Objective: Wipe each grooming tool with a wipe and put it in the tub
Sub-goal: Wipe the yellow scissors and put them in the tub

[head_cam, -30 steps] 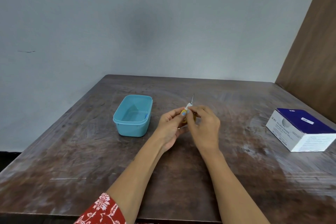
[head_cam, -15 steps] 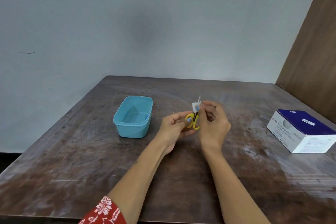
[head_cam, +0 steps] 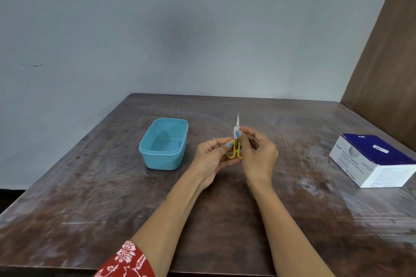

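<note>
Both forearms reach out over the wooden table, meeting above its middle, the left one leaving a red patterned sleeve at the near edge. The left hand is turned palm inward, its thumb and curled fingers pinching the yellow handle loops of a small pair of scissors, which stand upright with the point up. The right hand faces it from the other side, thumb and forefinger pressed together on a small white wipe folded round the blades just above the left thumb; its other fingers are loosely curled behind. The thin metal tip pokes out above the wipe, beyond all the fingertips. The blue tub sits on the table just left of the left knuckles, apart from them, lid off. A blue-and-white box lies well to the right of the right hand. The blades under the wipe are hidden, so I cannot tell whether they are closed; something bluish lies inside the tub, too faint to identify.
</note>
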`<state>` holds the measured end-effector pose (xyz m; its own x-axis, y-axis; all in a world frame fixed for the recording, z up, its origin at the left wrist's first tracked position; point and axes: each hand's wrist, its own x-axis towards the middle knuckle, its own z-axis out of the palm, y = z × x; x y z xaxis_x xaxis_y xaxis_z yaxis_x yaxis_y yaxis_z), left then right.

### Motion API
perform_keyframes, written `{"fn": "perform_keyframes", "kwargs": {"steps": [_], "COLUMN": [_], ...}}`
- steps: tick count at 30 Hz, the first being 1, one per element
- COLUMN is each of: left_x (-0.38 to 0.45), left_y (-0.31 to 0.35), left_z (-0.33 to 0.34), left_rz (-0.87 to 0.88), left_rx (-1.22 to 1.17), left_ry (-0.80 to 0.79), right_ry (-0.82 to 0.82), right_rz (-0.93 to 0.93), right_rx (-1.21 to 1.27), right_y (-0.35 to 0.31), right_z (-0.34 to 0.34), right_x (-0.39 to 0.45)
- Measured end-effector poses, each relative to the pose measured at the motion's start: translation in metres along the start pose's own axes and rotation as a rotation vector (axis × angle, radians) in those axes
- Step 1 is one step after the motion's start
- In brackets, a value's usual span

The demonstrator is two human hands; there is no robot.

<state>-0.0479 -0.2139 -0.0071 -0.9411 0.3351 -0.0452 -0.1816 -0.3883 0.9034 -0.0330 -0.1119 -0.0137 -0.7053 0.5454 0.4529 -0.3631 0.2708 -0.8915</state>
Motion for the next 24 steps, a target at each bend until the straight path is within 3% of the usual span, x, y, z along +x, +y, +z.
{"fn": "perform_keyframes", "kwargs": {"steps": [13,19,24], "left_x": [-0.0012,0.0013,0.0021], "left_y": [0.0007,0.0005,-0.0014], "left_z": [0.0006,-0.0032,-0.0032], "left_rz": [-0.010,0.016,-0.045], "left_rx": [0.148,0.132,0.227], "left_ry": [-0.070,-0.028,-0.057], "right_ry": [0.108,0.002,0.095], "right_rz": [0.102,0.153,0.154], "right_rx": [0.207,0.179,0.213], "right_y": [-0.0053,-0.0036,-0.0038], "right_z": [-0.0025,-0.0014,-0.0039], "right_x": [0.0061,0.0032,0.0067]}}
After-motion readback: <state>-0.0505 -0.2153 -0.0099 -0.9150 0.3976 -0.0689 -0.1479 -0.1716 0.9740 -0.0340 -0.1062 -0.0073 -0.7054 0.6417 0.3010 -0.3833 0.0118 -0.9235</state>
